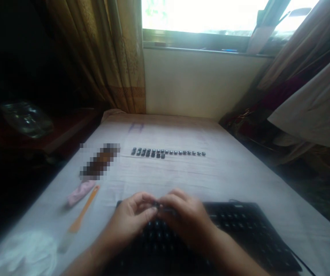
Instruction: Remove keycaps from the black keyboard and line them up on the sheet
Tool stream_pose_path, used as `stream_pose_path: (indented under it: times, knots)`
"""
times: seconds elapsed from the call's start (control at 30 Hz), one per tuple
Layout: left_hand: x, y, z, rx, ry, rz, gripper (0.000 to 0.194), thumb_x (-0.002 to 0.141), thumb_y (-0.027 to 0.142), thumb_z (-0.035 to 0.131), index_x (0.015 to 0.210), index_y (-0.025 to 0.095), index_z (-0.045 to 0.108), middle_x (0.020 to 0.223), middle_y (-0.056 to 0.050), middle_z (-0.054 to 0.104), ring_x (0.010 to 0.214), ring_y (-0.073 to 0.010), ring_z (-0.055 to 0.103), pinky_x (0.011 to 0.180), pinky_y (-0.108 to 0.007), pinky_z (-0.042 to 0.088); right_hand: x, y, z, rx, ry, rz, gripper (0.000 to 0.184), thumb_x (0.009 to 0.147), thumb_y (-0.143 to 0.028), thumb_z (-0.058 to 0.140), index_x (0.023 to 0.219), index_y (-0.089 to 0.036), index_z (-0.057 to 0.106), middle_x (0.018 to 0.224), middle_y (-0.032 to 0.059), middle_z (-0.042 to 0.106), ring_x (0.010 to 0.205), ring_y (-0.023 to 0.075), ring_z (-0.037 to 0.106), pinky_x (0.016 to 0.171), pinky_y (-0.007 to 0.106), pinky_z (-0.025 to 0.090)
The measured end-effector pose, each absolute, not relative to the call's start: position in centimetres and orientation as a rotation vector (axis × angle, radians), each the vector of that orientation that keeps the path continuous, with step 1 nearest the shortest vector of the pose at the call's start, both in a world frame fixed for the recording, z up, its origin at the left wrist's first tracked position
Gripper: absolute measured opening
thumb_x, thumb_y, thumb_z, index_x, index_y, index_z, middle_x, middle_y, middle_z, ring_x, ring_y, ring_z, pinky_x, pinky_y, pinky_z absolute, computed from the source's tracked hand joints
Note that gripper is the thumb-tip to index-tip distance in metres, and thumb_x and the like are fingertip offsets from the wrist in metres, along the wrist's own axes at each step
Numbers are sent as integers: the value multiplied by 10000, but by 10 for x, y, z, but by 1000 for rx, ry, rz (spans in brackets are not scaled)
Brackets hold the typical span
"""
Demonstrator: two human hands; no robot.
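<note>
Over the upper left part of a black keyboard (234, 230), my two hands meet fingertip to fingertip. My left hand (133, 214) is closed in a pinch on a small dark piece (155, 206) that looks like a keycap, though it is blurred. The fingers of my right hand (185, 212) are closed against the same spot, and what they hold is hidden. Beyond the keyboard, loose black keycaps (153, 152) lie in two rows on the sheet, the back row longer than the front one.
On the left of the cloth-covered table (225, 172) lie an orange-handled brush (81, 214), a rolled pink cloth (80, 193) and a pixelated brown item (100, 161). A whitish round item (29, 253) sits at the near left corner. A cable (301, 262) runs off the keyboard's right side.
</note>
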State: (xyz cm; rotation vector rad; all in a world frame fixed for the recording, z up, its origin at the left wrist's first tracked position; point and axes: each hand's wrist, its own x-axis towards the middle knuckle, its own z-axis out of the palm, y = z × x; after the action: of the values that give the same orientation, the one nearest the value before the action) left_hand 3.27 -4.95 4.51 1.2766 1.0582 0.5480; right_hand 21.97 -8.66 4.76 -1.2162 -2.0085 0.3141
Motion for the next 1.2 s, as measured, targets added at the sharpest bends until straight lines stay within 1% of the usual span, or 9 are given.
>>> stream_pose_path:
  times: [0.17, 0.27, 0.37, 0.43, 0.47, 0.6, 0.7, 0.97, 1.2]
  knots:
    - [32, -49, 41, 1280, 1069, 508, 320, 700, 434, 673, 927, 213, 628, 776, -2, 728, 602, -132, 619, 416, -183, 355, 216, -87, 45, -1203, -2062, 242, 111, 870, -191, 572, 921, -179, 669, 770, 61, 673, 596, 163, 636, 527, 241, 482]
    - [31, -48, 41, 1313, 1037, 506, 313, 727, 425, 661, 960, 217, 640, 786, -10, 738, 625, -147, 649, 426, -187, 402, 215, -84, 46, -1204, -2065, 220, 128, 799, -140, 587, 888, -181, 669, 752, 53, 675, 588, 161, 634, 522, 237, 474]
    - [25, -43, 42, 1443, 1040, 608, 335, 776, 425, 632, 1049, 232, 656, 903, -37, 768, 748, -183, 707, 591, -245, 540, 224, -71, 53, -1253, -2021, 290, 129, 752, -127, 596, 841, -184, 670, 751, 43, 670, 598, 151, 616, 549, 243, 475]
    - [17, -36, 41, 1585, 1148, 765, 339, 799, 444, 609, 1066, 245, 673, 957, -48, 777, 843, -206, 723, 705, -282, 570, 237, -54, 59, -1323, -1950, 333, 113, 767, -156, 596, 838, -179, 681, 758, 42, 672, 596, 142, 589, 567, 253, 473]
    - [13, -31, 38, 1662, 1229, 857, 335, 802, 459, 601, 1048, 250, 687, 949, -49, 781, 861, -215, 726, 717, -289, 574, 244, -42, 61, -1379, -1899, 341, 128, 777, -178, 596, 861, -176, 692, 761, 40, 675, 576, 133, 568, 563, 255, 467]
    - [-7, -6, 15, 1850, 1506, 1135, 327, 787, 516, 575, 944, 272, 724, 840, -22, 789, 717, -208, 731, 613, -273, 567, 275, 9, 59, -1786, -1713, 381, 205, 796, -256, 624, 954, -186, 734, 785, 30, 701, 630, 140, 608, 629, 253, 477]
    - [-20, 9, -8, 1842, 1608, 1122, 341, 791, 538, 546, 938, 284, 720, 776, 1, 782, 617, -186, 710, 575, -256, 555, 286, 40, 46, -1893, -1683, 368, 203, 801, -235, 619, 951, -191, 749, 789, 33, 717, 673, 155, 638, 658, 254, 477]
    - [-28, 17, -30, 1759, 1595, 989, 391, 827, 542, 504, 1029, 260, 684, 804, -17, 773, 693, -195, 721, 653, -267, 568, 281, 70, 13, -2003, -1739, 348, 228, 797, -234, 655, 998, -260, 757, 862, 17, 752, 819, 192, 676, 765, 271, 479]
    - [-26, 16, -25, 1779, 1597, 999, 357, 808, 518, 526, 999, 269, 698, 775, -5, 774, 662, -193, 722, 611, -250, 566, 279, 73, 9, -2030, -1789, 357, 256, 817, -250, 642, 1050, -260, 747, 928, 31, 760, 875, 197, 687, 802, 267, 480]
